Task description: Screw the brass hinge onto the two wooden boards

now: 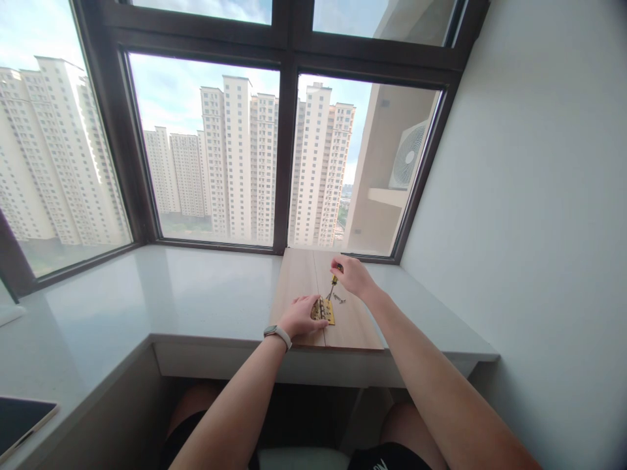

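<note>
A brass-coloured hinge (pixel 330 313) lies across the seam between two light wooden boards (pixel 353 333). My left hand (pixel 300 316), with a watch on its wrist, grips the hinge from the left, thumb at the near edge and fingers over the far part. In my right hand (pixel 353 275) is a screwdriver (pixel 334 279) with a yellow and black handle, its fingers closed round the top. The shaft slants down to the hinge's far edge; whether the tip sits in a screw is too small to tell. Several loose screws (pixel 339 298) lie just right of the shaft.
The boards rest on a white windowsill counter (pixel 215 294) whose front edge faces me. Dark window frames (pixel 287 156) rise behind, and a white wall (pixel 514 183) bounds the right. A dark tablet-like device (pixel 24 421) lies at the lower left. My legs are under the counter.
</note>
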The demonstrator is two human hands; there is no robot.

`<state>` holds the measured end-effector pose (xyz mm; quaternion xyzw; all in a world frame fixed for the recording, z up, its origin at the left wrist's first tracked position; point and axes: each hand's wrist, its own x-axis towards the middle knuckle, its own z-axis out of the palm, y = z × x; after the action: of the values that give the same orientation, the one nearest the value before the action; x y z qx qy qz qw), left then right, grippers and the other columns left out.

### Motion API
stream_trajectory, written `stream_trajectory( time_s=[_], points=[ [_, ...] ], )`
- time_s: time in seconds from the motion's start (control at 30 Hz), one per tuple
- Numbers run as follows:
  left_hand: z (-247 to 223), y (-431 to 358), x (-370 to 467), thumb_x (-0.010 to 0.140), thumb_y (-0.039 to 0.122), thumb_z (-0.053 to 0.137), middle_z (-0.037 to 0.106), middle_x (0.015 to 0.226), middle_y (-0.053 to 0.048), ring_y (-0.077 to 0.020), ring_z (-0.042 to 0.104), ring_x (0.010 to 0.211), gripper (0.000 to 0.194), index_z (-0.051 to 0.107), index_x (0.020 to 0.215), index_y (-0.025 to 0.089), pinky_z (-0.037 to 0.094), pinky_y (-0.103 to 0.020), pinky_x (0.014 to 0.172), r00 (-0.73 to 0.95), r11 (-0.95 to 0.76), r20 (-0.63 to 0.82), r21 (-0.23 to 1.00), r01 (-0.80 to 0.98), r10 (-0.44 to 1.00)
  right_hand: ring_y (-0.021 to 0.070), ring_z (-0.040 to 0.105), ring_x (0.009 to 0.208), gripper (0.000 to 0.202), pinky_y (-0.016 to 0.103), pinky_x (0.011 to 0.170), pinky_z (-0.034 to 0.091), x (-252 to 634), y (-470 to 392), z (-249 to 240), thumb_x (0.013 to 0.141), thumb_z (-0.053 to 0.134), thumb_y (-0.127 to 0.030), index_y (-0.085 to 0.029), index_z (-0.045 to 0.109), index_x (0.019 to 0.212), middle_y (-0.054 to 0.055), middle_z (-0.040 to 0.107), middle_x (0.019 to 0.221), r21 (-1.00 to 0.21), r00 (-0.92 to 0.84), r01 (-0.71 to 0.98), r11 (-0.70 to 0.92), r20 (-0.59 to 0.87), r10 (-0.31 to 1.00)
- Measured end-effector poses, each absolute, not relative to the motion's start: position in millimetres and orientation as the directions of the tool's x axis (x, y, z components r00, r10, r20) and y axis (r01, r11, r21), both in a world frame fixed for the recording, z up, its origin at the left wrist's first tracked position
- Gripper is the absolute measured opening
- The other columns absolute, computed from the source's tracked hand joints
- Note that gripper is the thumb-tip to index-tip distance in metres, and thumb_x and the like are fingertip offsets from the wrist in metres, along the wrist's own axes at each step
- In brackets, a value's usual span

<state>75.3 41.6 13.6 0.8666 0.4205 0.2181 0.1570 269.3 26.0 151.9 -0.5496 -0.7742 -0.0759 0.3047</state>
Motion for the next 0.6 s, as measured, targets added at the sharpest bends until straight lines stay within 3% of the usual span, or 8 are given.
stream_trajectory(
  time_s=[0.23,0.43,0.6],
  points=[
    [16.3,39.0,75.5,0.076,0.065,0.069,0.053,0.148,-0.008,-0.0314,0.045,0.138,0.086,0.04,0.149,0.029,0.029,-0.042,0.118,0.547,-0.586,0.231,0.457,0.669,0.805,0.0153,0.061,0.077,0.018,0.024,0.07,0.041,271.8,30.5,157.8,0.089,0.057,-0.016,-0.022,0.069,0.102,0.004,0.071,0.089,-0.335,-0.204,0.873,0.354,0.41,0.889],
    [11.4,42.4,75.7,0.076,0.067,0.068,0.053,0.147,-0.008,-0.0303,0.046,0.137,0.087,0.04,0.149,0.028,0.029,-0.041,0.118,0.553,-0.605,0.258,0.453,0.655,0.792,0.016,0.058,0.073,0.009,0.025,0.069,0.039,266.9,30.2,155.2,0.087,0.064,-0.029,-0.021,0.066,0.085,0.003,0.068,0.08,-0.241,-0.188,0.903,0.355,0.521,0.832],
    [9.4,44.4,76.0,0.076,0.069,0.067,0.054,0.146,-0.008,-0.03,0.046,0.137,0.088,0.04,0.149,0.028,0.029,-0.04,0.118,0.548,-0.602,0.259,0.442,0.665,0.795,0.0153,0.059,0.075,0.005,0.025,0.072,0.04,263.9,27.5,153.6,0.086,0.061,-0.02,-0.021,0.066,0.086,0.002,0.069,0.085,-0.253,-0.214,0.877,0.408,0.555,0.804]
  ],
)
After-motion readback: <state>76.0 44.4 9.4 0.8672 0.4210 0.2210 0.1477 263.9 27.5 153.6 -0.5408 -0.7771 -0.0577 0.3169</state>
